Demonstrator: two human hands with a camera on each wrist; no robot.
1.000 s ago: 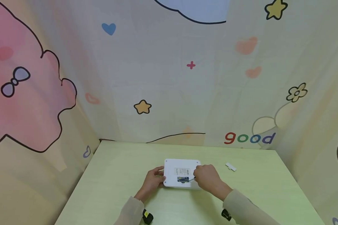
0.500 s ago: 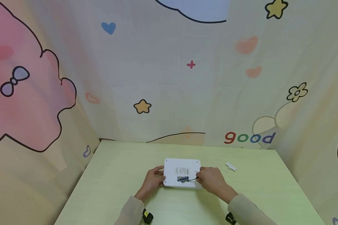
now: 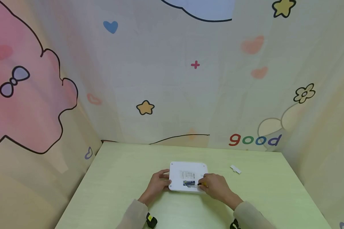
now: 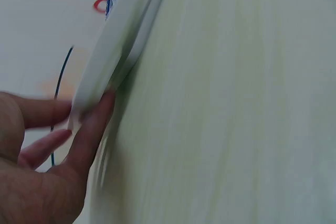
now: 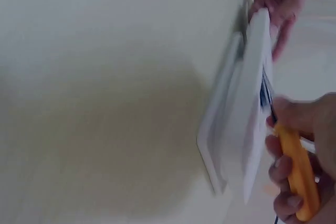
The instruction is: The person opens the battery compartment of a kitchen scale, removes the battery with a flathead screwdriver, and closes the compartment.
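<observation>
On the pale green table (image 3: pixel 126 171), the left hand (image 3: pixel 157 184) pinches the edge of a flat white rectangular plastic device (image 3: pixel 186 166), likely steadying it; the right hand (image 3: pixel 217 186) grips an orange-handled screwdriver (image 5: pixel 298 177), angled presumably to reach the blue cylindrical batteries (image 3: pixel 188 182).

The sleeved left forearm (image 3: pixel 133 214) and right forearm (image 3: pixel 253 216) reach forward, slanting in toward each other. The left grip (image 3: pixel 157 183) pinches, thumb (image 4: pixel 86 142) opposite nearly straight fingers (image 4: pixel 47 113). The right grip (image 3: pixel 217 188) turns its back upward, fingertips (image 5: pixel 282 169) curled in a firm wrap.
</observation>
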